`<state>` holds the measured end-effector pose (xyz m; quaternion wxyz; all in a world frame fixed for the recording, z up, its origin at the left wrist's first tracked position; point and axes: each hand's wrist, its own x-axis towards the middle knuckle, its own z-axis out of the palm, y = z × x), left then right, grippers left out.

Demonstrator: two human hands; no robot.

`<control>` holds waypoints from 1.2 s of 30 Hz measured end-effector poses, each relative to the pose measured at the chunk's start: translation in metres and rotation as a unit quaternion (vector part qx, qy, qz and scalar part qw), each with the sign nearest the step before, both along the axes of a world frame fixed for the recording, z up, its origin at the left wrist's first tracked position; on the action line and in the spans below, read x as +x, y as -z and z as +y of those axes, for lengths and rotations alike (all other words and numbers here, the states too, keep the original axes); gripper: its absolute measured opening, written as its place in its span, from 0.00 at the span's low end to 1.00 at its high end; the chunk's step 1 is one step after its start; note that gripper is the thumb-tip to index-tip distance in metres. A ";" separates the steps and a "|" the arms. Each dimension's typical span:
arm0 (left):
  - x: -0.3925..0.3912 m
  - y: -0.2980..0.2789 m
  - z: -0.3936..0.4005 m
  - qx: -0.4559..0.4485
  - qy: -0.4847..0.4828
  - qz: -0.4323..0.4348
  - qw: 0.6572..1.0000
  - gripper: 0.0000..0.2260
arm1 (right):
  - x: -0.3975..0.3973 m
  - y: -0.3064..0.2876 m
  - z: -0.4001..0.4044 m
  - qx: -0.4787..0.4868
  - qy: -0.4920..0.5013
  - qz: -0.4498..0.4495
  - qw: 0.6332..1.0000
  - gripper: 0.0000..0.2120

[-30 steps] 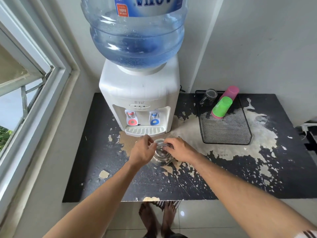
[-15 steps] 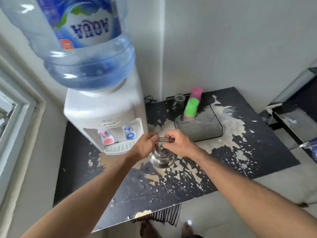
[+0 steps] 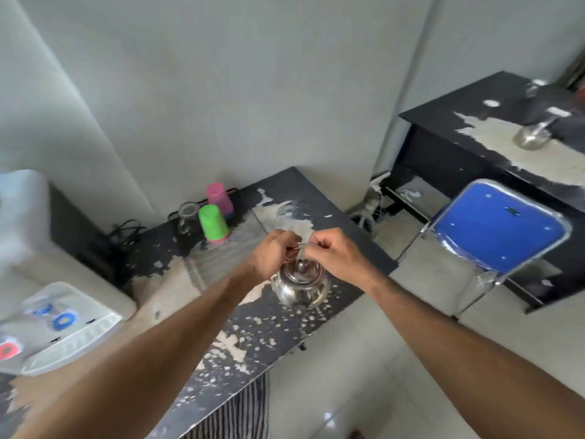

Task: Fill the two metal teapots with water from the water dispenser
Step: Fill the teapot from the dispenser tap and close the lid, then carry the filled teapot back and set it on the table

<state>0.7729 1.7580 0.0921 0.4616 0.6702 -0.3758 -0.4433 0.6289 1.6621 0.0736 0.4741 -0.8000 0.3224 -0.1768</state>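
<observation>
Both hands are on the wire handle of one teapot [image 3: 300,285]: left hand [image 3: 273,256] and right hand [image 3: 335,255] each pinch it from their own side, fingers curled tight round the thin metal. Only the head view to go on here. The pot hangs under the handle above the right part of the peeling black table [image 3: 221,353], lid on, well clear of the water dispenser [image 3: 60,318] down at the left edge.

My guess is it's being carried off toward the other desk [image 3: 449,122]. Keep it level and go slow; if it's full, any swing on that loose handle will slop water out the spout.

Count: two metal teapots, the held one plus a second teapot [image 3: 531,138] on the far desk. Two plastic cups upside down, a green cup [image 3: 212,224] and a pink cup [image 3: 219,196], one small glass [image 3: 186,213], one blue chair [image 3: 497,231].
</observation>
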 end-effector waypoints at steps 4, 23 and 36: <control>-0.053 -0.002 -0.054 -0.033 0.042 0.017 0.998 0.12 | -0.058 -0.010 -0.040 0.033 0.017 -0.007 0.999 0.15; -0.430 -0.035 -0.393 -0.058 0.365 0.068 0.927 0.11 | -0.448 -0.054 -0.264 0.025 0.348 -0.049 0.936 0.18; -0.652 -0.041 -0.587 -0.079 0.539 0.028 0.838 0.21 | -0.654 -0.064 -0.404 0.028 0.504 -0.065 0.861 0.16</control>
